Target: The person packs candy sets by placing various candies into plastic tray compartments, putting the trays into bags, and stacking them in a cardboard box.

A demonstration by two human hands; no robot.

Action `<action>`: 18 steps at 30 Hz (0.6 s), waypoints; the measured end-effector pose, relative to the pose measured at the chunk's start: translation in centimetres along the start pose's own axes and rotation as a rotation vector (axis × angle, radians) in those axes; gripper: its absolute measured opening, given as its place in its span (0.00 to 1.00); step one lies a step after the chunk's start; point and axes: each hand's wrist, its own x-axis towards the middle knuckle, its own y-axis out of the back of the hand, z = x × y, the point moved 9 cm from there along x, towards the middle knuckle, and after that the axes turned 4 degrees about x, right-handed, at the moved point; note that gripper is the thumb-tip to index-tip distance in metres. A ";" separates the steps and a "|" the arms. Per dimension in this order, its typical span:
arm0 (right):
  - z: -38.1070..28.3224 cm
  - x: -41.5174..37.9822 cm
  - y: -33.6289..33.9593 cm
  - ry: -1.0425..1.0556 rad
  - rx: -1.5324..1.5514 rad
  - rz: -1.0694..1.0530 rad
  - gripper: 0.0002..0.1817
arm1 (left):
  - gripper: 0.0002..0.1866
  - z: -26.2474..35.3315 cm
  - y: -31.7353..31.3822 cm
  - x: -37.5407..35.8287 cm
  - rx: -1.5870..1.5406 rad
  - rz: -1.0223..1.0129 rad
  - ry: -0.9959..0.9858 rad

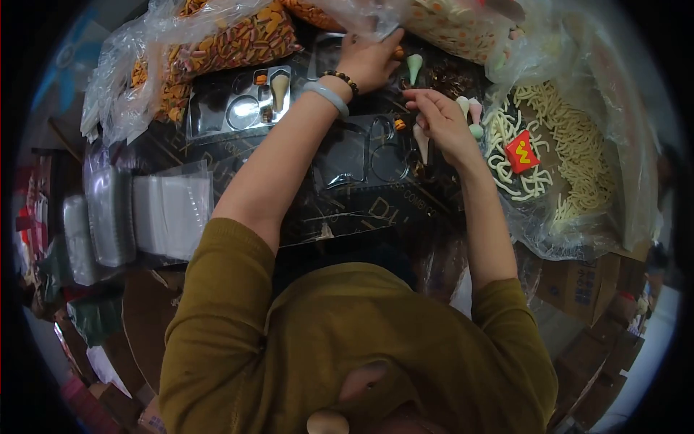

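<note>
My left hand (371,61) reaches over the far part of the black table, its fingers around the edge of a clear plastic tray beside a small orange piece (399,52). What its fingertips touch is partly hidden. My right hand (437,119) is pinched near small brown pieces; anything between the fingertips is too small to name. A green cone-shaped piece (414,66) lies between the hands. Below them, a clear tray (340,155) holds an orange piece (399,125) and a pale cone (421,145). Another clear tray (210,116) at left holds a beige cone (280,92).
Bags of orange and brown pieces (238,47) and of pale round pieces (448,29) line the far edge. At right, cream strands (578,145) and a red packet (522,151) lie on plastic. Clear sleeves (166,213) lie at left.
</note>
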 end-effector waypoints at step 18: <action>-2.2 -3.6 -2.7 0.632 -0.950 0.196 0.06 | 0.18 9.8 10.8 -14.1 -0.307 -0.252 0.090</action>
